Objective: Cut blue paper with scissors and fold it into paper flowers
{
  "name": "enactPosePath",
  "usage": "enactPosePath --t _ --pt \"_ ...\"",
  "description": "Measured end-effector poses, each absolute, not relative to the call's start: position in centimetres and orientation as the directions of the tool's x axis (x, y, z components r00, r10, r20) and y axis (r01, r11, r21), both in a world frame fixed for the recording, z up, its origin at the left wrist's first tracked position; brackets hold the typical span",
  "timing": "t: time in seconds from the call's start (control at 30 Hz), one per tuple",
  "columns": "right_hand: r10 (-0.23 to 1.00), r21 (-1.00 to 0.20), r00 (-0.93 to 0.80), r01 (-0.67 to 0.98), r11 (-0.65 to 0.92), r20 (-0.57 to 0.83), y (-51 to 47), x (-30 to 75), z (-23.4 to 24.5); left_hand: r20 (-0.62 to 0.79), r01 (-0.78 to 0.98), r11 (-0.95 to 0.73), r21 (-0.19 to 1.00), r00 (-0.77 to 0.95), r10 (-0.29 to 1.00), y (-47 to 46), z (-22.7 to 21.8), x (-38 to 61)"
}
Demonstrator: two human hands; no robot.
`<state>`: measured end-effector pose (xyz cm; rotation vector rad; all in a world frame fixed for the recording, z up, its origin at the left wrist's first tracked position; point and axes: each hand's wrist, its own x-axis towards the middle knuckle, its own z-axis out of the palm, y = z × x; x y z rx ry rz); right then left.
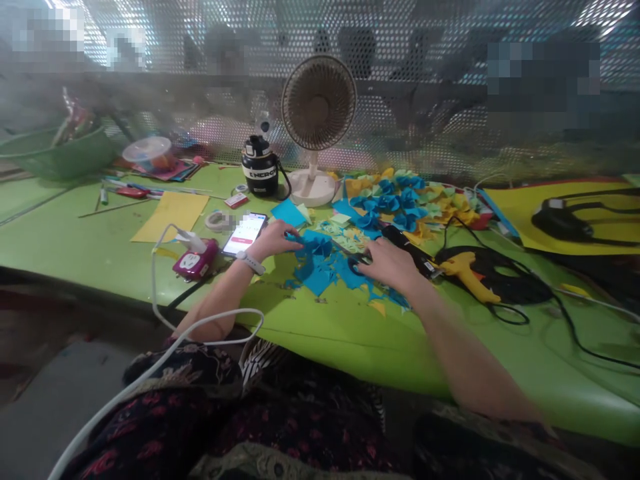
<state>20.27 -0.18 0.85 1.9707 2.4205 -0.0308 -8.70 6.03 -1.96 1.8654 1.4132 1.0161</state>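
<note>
the left hand (274,240) reaches over the green desk (280,323) to the left edge of a clump of blue paper pieces (319,273), its thumb and fingers bent toward each other at the paper; whether they pinch a piece, i cannot tell. the right hand (393,263) is at the other side of the clump, its fingers curled on the black handle of what look like scissors (356,263), the blades partly lost among the scraps. the blue pieces lie on the desk in front of the person, between the two hands. just behind them are pale green and yellow scraps (353,237), and farther back on the right spreads a heap of folded blue, yellow and green paper (395,200). to the right of the right hand a yellow glue gun (470,272) lies by a round black mat (530,288). near the left wrist, which wears a white band (250,262), are a lit phone (246,233) and a purple power socket (195,260); a yellow sheet (173,217) lies beyond. at the back a black bottle (261,179) stands beside a fan (320,103), and a white cable (200,327) loops across the left forearm.
</note>
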Motion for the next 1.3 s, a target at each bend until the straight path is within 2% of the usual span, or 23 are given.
enactPosePath --t 0.1,0.17,0.23,0.3,0.4,0.47,0.57,0.7,0.87,1.03,1.13,1.2,1.3 --pt "0.974 0.004 -0.208 0.978 0.21 -0.094 -0.2 20.3 1.1 0.168 0.565 -0.272 0.779 0.23 0.959 5.9 -1.9 -8.5" --pt "0.968 -0.019 -0.218 0.976 0.218 -0.123 -0.1 20.4 1.1 0.142 0.501 -0.225 0.836 0.199 0.97 5.8 -1.6 -8.5" --pt "0.968 -0.044 -0.216 0.976 0.212 -0.127 0.1 20.5 1.0 0.099 0.333 -0.146 0.932 0.153 0.983 5.6 -1.1 -8.6" --pt "0.971 -0.06 -0.199 0.98 0.192 -0.131 0.2 20.5 0.9 0.029 0.062 -0.039 0.997 0.161 0.986 5.4 -0.7 -8.5" --pt "0.975 -0.062 -0.166 0.985 0.158 -0.145 0.3 20.4 0.9 -0.097 -0.308 0.172 0.936 0.244 0.965 5.0 -0.3 -8.0" --pt "0.977 -0.049 -0.151 0.988 0.145 -0.148 0.2 20.3 1.1 -0.177 -0.413 0.302 0.859 0.314 0.933 4.6 -0.2 -7.5" --pt "0.982 -0.034 -0.122 0.992 0.119 -0.142 0.1 20.3 1.5 -0.225 -0.452 0.394 0.8 0.381 0.897 4.2 0.0 -6.9" --pt "0.984 -0.054 -0.11 0.993 0.104 -0.141 0.1 20.4 1.6 -0.244 -0.48 0.402 0.78 0.358 0.901 3.9 -0.2 -6.5" --pt "0.977 -0.097 -0.148 0.986 0.134 -0.153 0.1 20.5 1.2 -0.18 -0.477 0.318 0.819 0.314 0.932 3.8 -0.6 -6.2" --pt "0.99 -0.144 -0.11 0.985 0.096 -0.092 0.3 21.0 1.2 -0.114 -0.446 0.227 0.866 0.266 0.957 3.6 -0.8 -5.6" --pt "0.997 -0.247 -0.082 0.966 0.081 0.007 0.7 21.8 1.4 -0.126 -0.467 0.222 0.856 0.229 0.965 3.7 -1.1 -5.2" --pt "0.997 -0.374 -0.051 0.925 0.071 0.063 1.0 22.2 1.4 -0.125 -0.492 0.219 0.843 0.217 0.968 3.7 -1.3 -5.1" --pt "0.998 -0.601 -0.014 0.798 0.049 0.063 1.4 22.4 1.5 -0.137 -0.511 0.233 0.828 0.219 0.966 3.7 -1.3 -5.0"
